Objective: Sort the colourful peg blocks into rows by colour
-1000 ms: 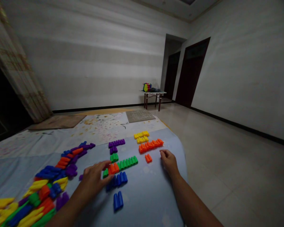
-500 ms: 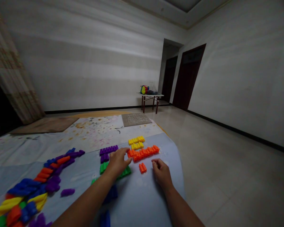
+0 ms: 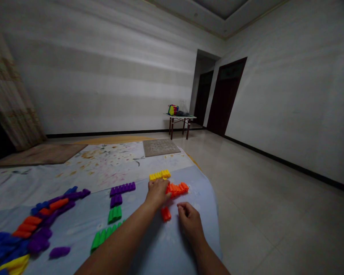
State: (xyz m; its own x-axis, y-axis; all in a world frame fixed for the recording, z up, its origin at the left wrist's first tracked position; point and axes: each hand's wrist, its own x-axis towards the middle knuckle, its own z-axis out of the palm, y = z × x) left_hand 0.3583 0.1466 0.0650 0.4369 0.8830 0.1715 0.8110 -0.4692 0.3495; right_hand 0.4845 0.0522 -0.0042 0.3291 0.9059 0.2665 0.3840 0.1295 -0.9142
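Observation:
A ridged row of orange toy blocks (image 3: 179,189) lies on the blue-grey cloth. My left hand (image 3: 157,194) is closed over the left end of this row, thumb on the near side and fingers on the far side. Just below it sits a short orange block piece (image 3: 166,214), apart from the row. My right hand (image 3: 190,220) rests to the right of that piece with its fingers curled; whatever is in them, if anything, is hidden. Behind the left hand is a row of yellow blocks (image 3: 159,175), partly covered by the fingers.
Purple blocks (image 3: 122,188) and green blocks (image 3: 103,235) lie in rows left of my left arm. A loose pile of mixed blocks (image 3: 28,227) spreads at far left. The cloth's edge (image 3: 215,206) drops to a tiled floor on the right. A small table (image 3: 180,116) stands far back.
My left hand has moved right and closed over the orange row's left end, now covering part of the nearer yellow blocks. My right hand stays curled. The view has shifted slightly right.

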